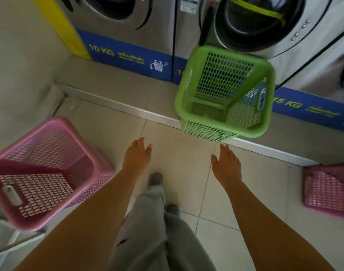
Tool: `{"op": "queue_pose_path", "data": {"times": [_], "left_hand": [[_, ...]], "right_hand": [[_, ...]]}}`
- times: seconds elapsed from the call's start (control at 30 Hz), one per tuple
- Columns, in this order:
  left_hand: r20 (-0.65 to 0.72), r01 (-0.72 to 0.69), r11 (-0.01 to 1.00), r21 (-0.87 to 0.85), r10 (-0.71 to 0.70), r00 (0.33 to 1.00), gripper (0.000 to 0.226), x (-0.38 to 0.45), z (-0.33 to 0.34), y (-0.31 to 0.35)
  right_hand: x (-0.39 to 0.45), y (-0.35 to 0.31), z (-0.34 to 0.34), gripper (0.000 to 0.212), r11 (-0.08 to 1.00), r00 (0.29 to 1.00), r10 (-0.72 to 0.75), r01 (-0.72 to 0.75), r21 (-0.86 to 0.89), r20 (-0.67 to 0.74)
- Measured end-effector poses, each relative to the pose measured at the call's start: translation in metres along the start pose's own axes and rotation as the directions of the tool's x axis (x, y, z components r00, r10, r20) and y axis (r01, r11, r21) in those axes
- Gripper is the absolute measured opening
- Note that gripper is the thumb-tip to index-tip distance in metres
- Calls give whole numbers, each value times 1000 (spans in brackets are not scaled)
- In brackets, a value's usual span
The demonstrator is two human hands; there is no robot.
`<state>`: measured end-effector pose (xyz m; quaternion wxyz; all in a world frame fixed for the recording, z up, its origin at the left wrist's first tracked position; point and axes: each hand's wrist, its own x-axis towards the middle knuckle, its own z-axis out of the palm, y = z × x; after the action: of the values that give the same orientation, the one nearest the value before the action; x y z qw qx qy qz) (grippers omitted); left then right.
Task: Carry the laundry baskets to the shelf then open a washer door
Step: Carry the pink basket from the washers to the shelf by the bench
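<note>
Blue strip along the bottom of the silver front-load washer (128, 22) on the left reads "10 KG" in yellow with some Thai text I can't read, and the strip under the right-hand silver washer (265, 22) says "15 KG". The green mesh plastic laundry basket (224, 92) sits against that right washer, just ahead of the right hand (227, 165). The pink mesh plastic laundry basket (48, 171) is off beside the left hand (137, 155), not touching it. Both hands hang out flat with fingers straight, holding nothing. Another pink mesh basket (329, 188) pokes in at the right edge, well apart from the right hand.
</note>
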<state>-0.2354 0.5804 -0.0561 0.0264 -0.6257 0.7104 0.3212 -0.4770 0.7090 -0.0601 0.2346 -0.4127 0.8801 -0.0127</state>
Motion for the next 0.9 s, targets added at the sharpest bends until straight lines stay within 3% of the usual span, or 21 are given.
{"op": "queue_pose_path", "data": {"times": [0.2, 0.47, 0.9], "left_hand": [[-14, -52, 998, -16, 52, 999, 57, 66, 10, 72], [-16, -18, 1000, -4, 18, 1000, 59, 164, 3, 141], [-35, 151, 987, -57, -153, 988, 65, 280, 36, 225]], "right_hand": [[65, 28, -33, 59, 992, 990, 91, -81, 98, -108], [168, 57, -71, 60, 965, 961, 205, -167, 201, -184], [316, 126, -105, 73, 942, 950, 274, -234, 242, -148]]}}
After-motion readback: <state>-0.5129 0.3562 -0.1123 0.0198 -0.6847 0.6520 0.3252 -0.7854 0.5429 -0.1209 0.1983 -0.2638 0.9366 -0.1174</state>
